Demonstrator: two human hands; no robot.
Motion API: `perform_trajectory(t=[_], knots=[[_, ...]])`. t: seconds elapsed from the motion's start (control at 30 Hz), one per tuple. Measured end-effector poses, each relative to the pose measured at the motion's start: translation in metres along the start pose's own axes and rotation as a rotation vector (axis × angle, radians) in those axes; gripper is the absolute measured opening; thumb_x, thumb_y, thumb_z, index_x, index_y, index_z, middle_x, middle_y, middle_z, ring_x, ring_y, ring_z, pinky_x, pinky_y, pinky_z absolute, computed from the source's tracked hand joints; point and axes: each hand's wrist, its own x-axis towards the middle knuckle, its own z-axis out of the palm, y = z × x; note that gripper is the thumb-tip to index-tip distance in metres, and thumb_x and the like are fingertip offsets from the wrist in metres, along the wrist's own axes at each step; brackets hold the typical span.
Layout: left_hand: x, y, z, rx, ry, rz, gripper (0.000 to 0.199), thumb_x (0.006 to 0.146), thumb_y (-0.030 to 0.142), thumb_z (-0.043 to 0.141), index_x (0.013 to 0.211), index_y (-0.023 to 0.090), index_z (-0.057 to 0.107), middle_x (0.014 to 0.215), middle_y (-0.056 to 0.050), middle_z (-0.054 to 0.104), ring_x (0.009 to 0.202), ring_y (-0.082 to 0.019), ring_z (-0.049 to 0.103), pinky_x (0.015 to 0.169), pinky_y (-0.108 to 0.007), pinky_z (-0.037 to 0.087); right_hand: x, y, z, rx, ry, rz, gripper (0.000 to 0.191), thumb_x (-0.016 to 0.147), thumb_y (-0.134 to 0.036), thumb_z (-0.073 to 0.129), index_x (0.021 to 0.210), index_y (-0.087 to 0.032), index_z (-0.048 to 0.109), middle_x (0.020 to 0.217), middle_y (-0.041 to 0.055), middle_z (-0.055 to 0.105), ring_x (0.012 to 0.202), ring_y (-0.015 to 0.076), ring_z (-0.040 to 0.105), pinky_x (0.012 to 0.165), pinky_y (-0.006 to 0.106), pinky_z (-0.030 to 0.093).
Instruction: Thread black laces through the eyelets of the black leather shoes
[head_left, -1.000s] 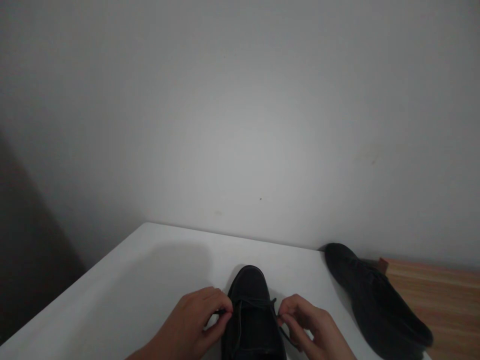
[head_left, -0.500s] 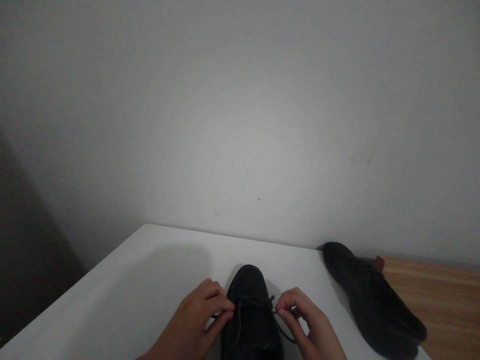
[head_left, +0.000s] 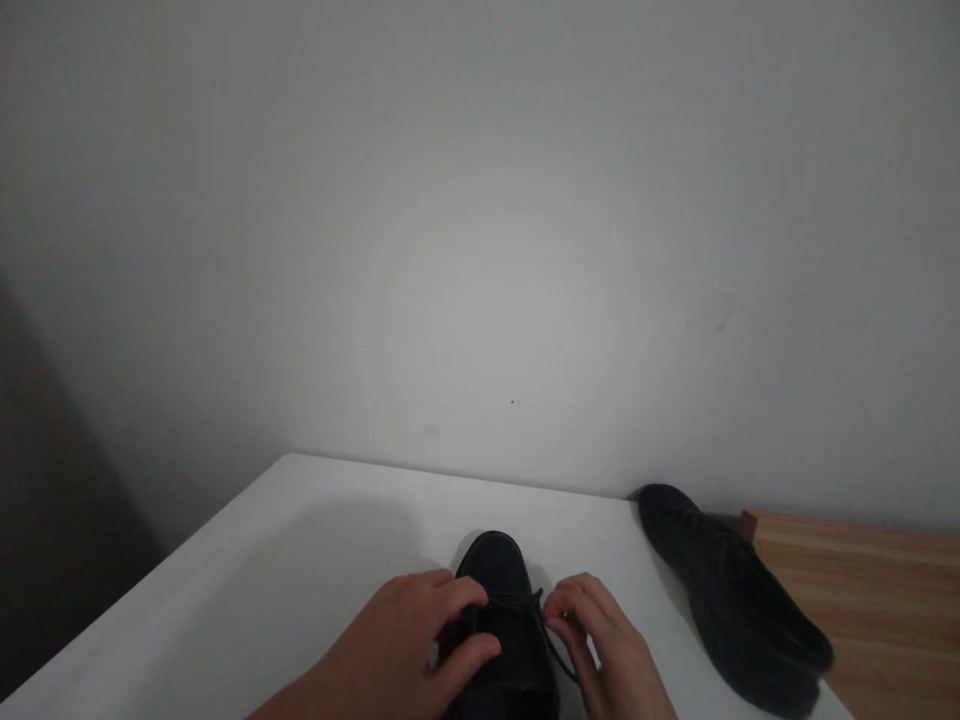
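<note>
A black shoe (head_left: 498, 560) points toward the wall at the bottom centre, its toe facing away from me. My left hand (head_left: 420, 635) reaches over the shoe's left side, thumb and index finger apart above the opening, with nothing seen between them. At the shoe's right edge, my right hand (head_left: 600, 635) has its thumb and fingertips pinched together by the lace. A dark lace (head_left: 559, 658) curves down from the right eyelets beside this hand; whether the fingertips grip it is hard to make out.
A second black shoe (head_left: 724, 590) lies at the right edge of the white table (head_left: 322, 485). Beyond it is a wooden surface (head_left: 862, 580) with a reddish-brown corner. A grey wall (head_left: 480, 250) rises behind the table.
My left hand has moved right over the shoe, and its thumb and index finger have parted. My right hand has shifted slightly left. The view has shifted a little.
</note>
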Motion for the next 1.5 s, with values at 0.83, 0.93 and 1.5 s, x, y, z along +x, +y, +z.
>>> perform_trajectory(t=[0.83,0.93,1.5], knots=[[0.022,0.042,0.005,0.468,-0.176,0.055,0.020,0.072,0.006,0.055,0.087,0.007,0.069,0.084,-0.020,0.070,0.078,-0.035,0.068,0.067,-0.042,0.053,-0.007,-0.009,-0.004,0.085,0.014,-0.068,0.026,0.089,-0.011,0.048,0.110,-0.024,0.056,0.094,0.0042,0.068,0.083,0.0141,0.068,0.073,0.020,0.056],[0.024,0.040,0.009,0.493,-0.176,0.072,0.020,0.073,0.005,0.055,0.087,0.006,0.069,0.084,-0.020,0.070,0.078,-0.035,0.068,0.066,-0.043,0.053,-0.008,-0.007,0.000,0.028,0.022,-0.065,0.027,0.088,-0.011,0.050,0.110,-0.025,0.056,0.089,0.0019,0.067,0.081,0.0139,0.068,0.073,0.021,0.056],[0.005,0.041,-0.002,0.171,0.114,0.188,0.014,0.085,0.015,0.040,0.086,0.019,0.054,0.092,-0.007,0.063,0.081,-0.021,0.057,0.072,-0.035,0.047,0.039,-0.077,-0.028,-0.440,-0.406,0.014,0.029,0.079,-0.005,0.048,0.096,-0.016,0.068,0.096,0.0108,0.067,0.078,0.0222,0.070,0.067,0.028,0.054]])
